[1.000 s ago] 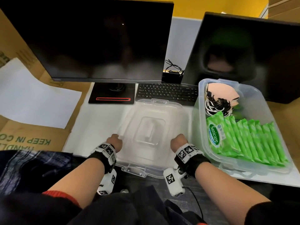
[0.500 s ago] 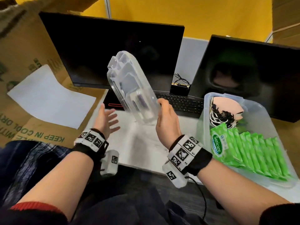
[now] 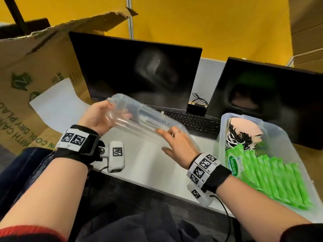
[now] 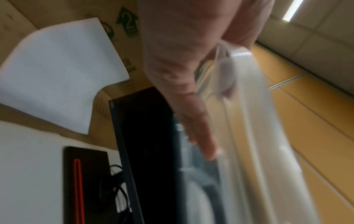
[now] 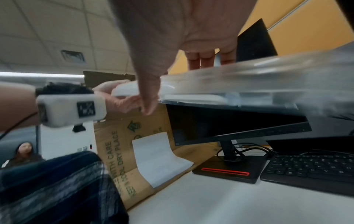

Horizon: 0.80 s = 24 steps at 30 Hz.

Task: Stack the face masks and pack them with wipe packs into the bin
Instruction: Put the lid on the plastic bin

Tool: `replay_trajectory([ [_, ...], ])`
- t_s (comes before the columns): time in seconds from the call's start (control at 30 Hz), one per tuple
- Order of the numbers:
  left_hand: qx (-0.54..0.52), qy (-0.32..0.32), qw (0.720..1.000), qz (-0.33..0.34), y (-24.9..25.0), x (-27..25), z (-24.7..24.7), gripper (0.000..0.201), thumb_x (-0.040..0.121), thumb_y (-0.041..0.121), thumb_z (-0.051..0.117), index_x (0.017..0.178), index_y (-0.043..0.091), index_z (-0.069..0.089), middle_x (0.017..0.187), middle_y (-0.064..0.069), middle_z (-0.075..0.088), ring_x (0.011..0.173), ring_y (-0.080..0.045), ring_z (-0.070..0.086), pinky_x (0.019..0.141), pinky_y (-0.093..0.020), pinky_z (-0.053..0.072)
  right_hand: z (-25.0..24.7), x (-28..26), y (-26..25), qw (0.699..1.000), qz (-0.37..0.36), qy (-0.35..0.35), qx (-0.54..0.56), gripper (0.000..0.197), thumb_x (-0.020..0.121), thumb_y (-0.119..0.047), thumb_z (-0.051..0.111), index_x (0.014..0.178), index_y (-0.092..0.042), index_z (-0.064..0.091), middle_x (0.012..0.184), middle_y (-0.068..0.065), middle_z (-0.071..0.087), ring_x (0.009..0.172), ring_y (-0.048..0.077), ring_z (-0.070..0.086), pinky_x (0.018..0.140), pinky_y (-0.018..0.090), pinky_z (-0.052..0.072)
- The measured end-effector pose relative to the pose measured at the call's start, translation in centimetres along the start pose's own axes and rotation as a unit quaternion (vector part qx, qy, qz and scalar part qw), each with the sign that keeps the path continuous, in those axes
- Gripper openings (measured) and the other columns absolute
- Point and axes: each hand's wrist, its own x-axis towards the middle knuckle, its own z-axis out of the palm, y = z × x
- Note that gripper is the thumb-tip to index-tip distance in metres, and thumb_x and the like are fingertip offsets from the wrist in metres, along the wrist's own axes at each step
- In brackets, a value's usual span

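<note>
A clear plastic bin (image 3: 279,131) stands at the right of the white desk. Inside it, pink face masks (image 3: 244,127) with black and white ear loops lie at the far end, and a row of green wipe packs (image 3: 274,175) fills the near part. I hold the bin's clear lid (image 3: 148,119) in the air over the desk, tilted, left of the bin. My left hand (image 3: 97,117) grips its left end, thumb on top and fingers beneath. My right hand (image 3: 178,144) holds its right part, fingers over the top (image 5: 201,60) and thumb (image 5: 147,104) at the near edge.
Two dark monitors (image 3: 136,74) (image 3: 269,100) stand behind, with a black keyboard (image 3: 192,121) under the lid's far side. A torn cardboard sheet (image 3: 26,70) with a white paper (image 3: 57,103) leans at the left. The desk's front edge (image 3: 148,182) is near my lap.
The lid was lifted off the desk, stood on end in my right hand, and now lies tilted lower. My left hand, open half a second ago, has taken its left end.
</note>
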Motion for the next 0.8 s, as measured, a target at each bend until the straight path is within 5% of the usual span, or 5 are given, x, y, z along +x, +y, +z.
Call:
replay_trajectory([
  [0.17, -0.008, 0.022, 0.998, 0.059, -0.1, 0.7, -1.3, 0.04, 0.079, -0.006, 0.036, 0.113, 0.012, 0.047, 0.089, -0.011, 0.073, 0.079, -0.023, 0.071, 0.069, -0.027, 0.058, -1.7, 0.2, 1.0, 0.995, 0.086, 0.025, 0.037, 0.065, 0.084, -0.056, 0.053, 0.14, -0.029, 0.034, 0.125, 0.006, 0.04, 0.117, 0.022, 0.036, 0.096, 0.035, 0.029],
  [0.37, 0.051, 0.007, 0.996, 0.066, 0.2, 2.4, -2.7, 0.028, 0.091, 0.007, 0.039, 0.109, 0.025, 0.051, 0.087, -0.001, 0.071, 0.073, -0.012, 0.069, 0.067, -0.026, 0.056, -5.8, 0.2, 4.4, 0.918, 0.35, 0.169, 0.075, 0.056, 0.093, -0.042, 0.044, 0.141, -0.017, 0.03, 0.148, 0.02, 0.02, 0.136, 0.035, 0.022, 0.107, 0.047, 0.025],
  [0.5, 0.12, -0.024, 0.991, 0.061, -1.2, 3.9, 0.6, 0.035, 0.091, 0.001, 0.038, 0.113, 0.022, 0.054, 0.072, 0.011, 0.071, 0.068, -0.002, 0.068, 0.055, -0.021, 0.056, -7.3, -2.0, 7.5, 0.883, 0.398, 0.187, 0.164, 0.064, 0.094, -0.034, 0.046, 0.145, -0.009, 0.017, 0.146, 0.023, 0.028, 0.133, 0.036, 0.031, 0.104, 0.043, 0.029],
  [0.6, 0.163, -0.096, 0.981, 0.035, -2.3, 5.5, 4.1, 0.034, 0.092, -0.001, 0.037, 0.112, 0.021, 0.053, 0.067, 0.003, 0.071, 0.066, -0.004, 0.068, 0.055, -0.018, 0.055, -8.2, -4.9, 9.2, 0.866, 0.431, 0.191, 0.169, 0.068, 0.092, -0.027, 0.051, 0.146, -0.009, 0.013, 0.138, 0.026, 0.037, 0.127, 0.038, 0.037, 0.102, 0.041, 0.031],
  [0.8, 0.32, -0.117, 0.939, 0.048, -6.1, 9.5, 12.7, 0.008, 0.084, 0.005, 0.064, 0.081, 0.013, 0.063, 0.055, 0.007, 0.062, 0.049, -0.001, 0.057, 0.044, -0.011, 0.044, -8.8, -13.3, 11.2, 0.777, 0.575, 0.192, 0.168, 0.077, 0.092, -0.025, 0.051, 0.148, -0.006, 0.002, 0.141, 0.028, 0.037, 0.13, 0.041, 0.035, 0.104, 0.042, 0.031],
])
